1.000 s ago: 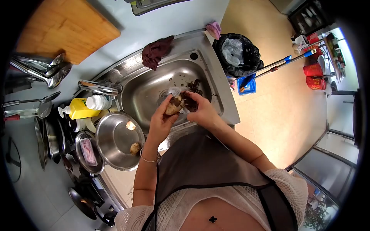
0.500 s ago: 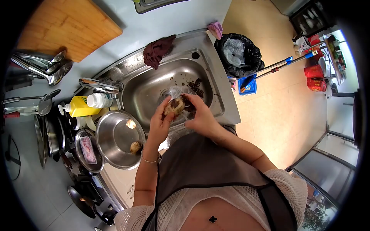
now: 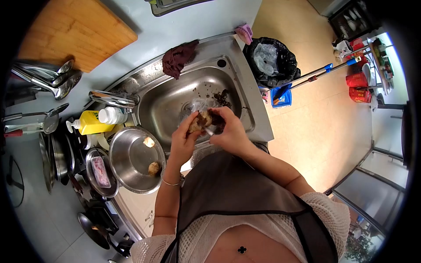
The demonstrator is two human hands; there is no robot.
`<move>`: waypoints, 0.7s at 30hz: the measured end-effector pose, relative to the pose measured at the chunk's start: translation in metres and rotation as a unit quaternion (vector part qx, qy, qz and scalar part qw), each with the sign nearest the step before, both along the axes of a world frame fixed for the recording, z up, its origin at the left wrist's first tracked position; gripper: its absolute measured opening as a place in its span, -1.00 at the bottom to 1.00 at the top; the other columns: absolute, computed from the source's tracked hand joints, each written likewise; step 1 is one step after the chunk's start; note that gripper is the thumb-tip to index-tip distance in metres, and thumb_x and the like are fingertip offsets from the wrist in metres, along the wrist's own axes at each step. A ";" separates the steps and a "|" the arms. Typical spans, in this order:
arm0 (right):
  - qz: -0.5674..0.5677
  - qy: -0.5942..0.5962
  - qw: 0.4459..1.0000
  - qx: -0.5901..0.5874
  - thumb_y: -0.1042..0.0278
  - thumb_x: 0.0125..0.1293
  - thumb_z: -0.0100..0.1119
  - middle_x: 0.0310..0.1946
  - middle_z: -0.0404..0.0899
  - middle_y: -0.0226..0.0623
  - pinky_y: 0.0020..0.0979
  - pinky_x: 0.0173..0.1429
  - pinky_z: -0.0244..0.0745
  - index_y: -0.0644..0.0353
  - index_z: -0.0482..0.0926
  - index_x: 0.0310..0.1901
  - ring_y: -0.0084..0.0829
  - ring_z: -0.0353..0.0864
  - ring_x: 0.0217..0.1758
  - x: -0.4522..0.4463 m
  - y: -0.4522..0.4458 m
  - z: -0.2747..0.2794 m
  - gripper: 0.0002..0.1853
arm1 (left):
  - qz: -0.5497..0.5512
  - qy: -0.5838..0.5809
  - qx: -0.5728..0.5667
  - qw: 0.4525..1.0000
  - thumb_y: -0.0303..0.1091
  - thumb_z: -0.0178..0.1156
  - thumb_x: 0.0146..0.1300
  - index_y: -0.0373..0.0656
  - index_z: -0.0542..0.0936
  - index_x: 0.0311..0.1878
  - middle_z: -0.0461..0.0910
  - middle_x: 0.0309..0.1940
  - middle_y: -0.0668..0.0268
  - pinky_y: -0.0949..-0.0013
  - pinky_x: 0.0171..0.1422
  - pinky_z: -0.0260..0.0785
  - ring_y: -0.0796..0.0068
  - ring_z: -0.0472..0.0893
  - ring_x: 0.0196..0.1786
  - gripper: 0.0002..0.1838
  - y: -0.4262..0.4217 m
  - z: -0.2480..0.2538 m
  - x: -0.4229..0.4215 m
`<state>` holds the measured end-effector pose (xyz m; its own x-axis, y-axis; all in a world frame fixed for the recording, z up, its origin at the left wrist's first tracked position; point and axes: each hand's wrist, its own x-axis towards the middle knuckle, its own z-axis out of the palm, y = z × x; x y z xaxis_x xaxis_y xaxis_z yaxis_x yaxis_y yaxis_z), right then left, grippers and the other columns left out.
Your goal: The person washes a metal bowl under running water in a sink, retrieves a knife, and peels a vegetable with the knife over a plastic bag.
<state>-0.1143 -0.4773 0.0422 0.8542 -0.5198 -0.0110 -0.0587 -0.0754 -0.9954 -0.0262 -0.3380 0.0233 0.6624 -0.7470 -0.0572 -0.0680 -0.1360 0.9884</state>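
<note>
Over the sink, my left hand [image 3: 182,136] is closed around a rounded pale lump with a dark brown, dirt-like coating [image 3: 199,124]. My right hand [image 3: 230,132] grips the same lump from the other side, its fingers on the dark coating. A pale, shiny bit that looks like plastic shows between my right thumb and the lump. Crumpled clear plastic [image 3: 201,105] lies just beyond my fingertips. Exactly what the lump is, I cannot tell.
Dark crumbs [image 3: 222,98] are scattered in the steel sink [image 3: 164,94]. To the left, a steel bowl [image 3: 131,175] holds two pale lumps. Nearby are a yellow pump bottle [image 3: 95,122], the faucet [image 3: 113,99] and a dark cloth [image 3: 179,59]. A lined bin [image 3: 287,65] stands right.
My right fingers have shifted slightly over the lump, and more of its dark coating faces up. The clear plastic has moved a little. The bowl and its contents look the same.
</note>
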 end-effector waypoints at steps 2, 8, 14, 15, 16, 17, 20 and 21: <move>0.040 0.016 0.993 0.106 0.58 -0.25 0.17 -0.24 0.46 -0.16 -0.44 0.04 0.36 0.38 0.41 -0.12 -0.35 0.51 -0.14 0.000 -0.014 -0.012 -0.50 | -0.007 0.084 -0.023 0.996 -0.61 0.00 0.14 -0.22 0.30 0.17 0.47 -0.07 0.18 0.41 0.02 0.35 0.46 0.47 -0.05 -0.53 0.003 0.001 -0.001; 0.015 0.014 0.998 0.062 0.57 -0.25 0.15 -0.20 0.41 -0.12 -0.43 0.00 0.37 0.34 0.40 -0.10 -0.28 0.47 -0.12 -0.001 -0.001 -0.010 -0.49 | 0.064 0.121 -0.052 0.989 -0.65 0.03 0.07 -0.23 0.34 0.13 0.46 -0.04 0.15 0.39 0.05 0.34 0.42 0.46 0.00 -0.52 -0.006 0.001 -0.012; 0.034 0.010 0.995 0.093 0.59 -0.27 0.15 -0.24 0.47 -0.17 -0.45 -0.04 0.39 0.37 0.43 -0.13 -0.38 0.50 -0.15 -0.001 -0.012 -0.015 -0.51 | 0.016 -0.053 0.016 0.998 -0.65 0.08 0.03 -0.26 0.35 0.12 0.44 0.02 0.10 0.38 0.13 0.27 0.32 0.46 0.05 -0.50 0.004 -0.001 -0.004; 0.051 0.043 0.989 0.130 0.59 -0.27 0.15 -0.26 0.48 -0.19 -0.46 -0.04 0.39 0.38 0.44 -0.14 -0.41 0.50 -0.17 -0.001 -0.017 -0.014 -0.52 | 0.017 -0.038 0.006 0.999 -0.65 0.07 0.03 -0.26 0.34 0.12 0.44 0.01 0.09 0.38 0.13 0.27 0.32 0.46 0.05 -0.50 0.004 0.000 -0.005; 0.068 0.076 0.981 0.167 0.60 -0.26 0.14 -0.27 0.50 -0.20 -0.48 -0.04 0.39 0.38 0.45 -0.16 -0.44 0.51 -0.18 0.000 -0.019 -0.013 -0.54 | 0.019 -0.023 -0.005 1.000 -0.65 0.07 0.03 -0.25 0.34 0.12 0.44 0.01 0.09 0.39 0.13 0.27 0.33 0.46 0.05 -0.50 0.003 0.000 -0.006; 0.073 0.075 0.981 0.165 0.57 -0.25 0.17 -0.24 0.46 -0.17 -0.46 -0.04 0.39 0.37 0.42 -0.12 -0.39 0.50 -0.17 0.000 -0.018 -0.012 -0.51 | 0.019 -0.023 -0.005 1.000 -0.65 0.07 0.03 -0.25 0.34 0.12 0.44 0.01 0.09 0.39 0.13 0.27 0.33 0.46 0.05 -0.50 0.001 0.003 -0.007; 0.011 -0.002 0.999 0.031 0.54 -0.24 0.21 -0.21 0.42 -0.15 -0.45 -0.06 0.39 0.35 0.38 -0.10 -0.34 0.49 -0.17 0.000 0.004 -0.016 -0.48 | 0.045 -0.093 0.038 0.994 -0.66 0.07 0.03 -0.25 0.34 0.13 0.45 -0.01 0.11 0.39 0.10 0.30 0.37 0.46 0.03 -0.49 -0.003 0.007 -0.011; -0.005 -0.014 0.999 -0.037 0.51 -0.24 0.23 -0.19 0.37 -0.13 -0.43 -0.06 0.40 0.32 0.34 -0.08 -0.29 0.47 -0.16 0.001 0.010 -0.014 -0.45 | 0.037 -0.061 0.030 0.997 -0.66 0.07 0.04 -0.25 0.33 0.14 0.46 -0.02 0.12 0.40 0.08 0.31 0.39 0.46 0.02 -0.49 -0.003 0.006 -0.009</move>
<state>-0.1137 -0.4676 0.0279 0.8485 -0.5266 0.0525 -0.0315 -0.1493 -0.9883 -0.0357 -0.3414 0.0298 0.7200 -0.6938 -0.0164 -0.1743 -0.2037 0.9634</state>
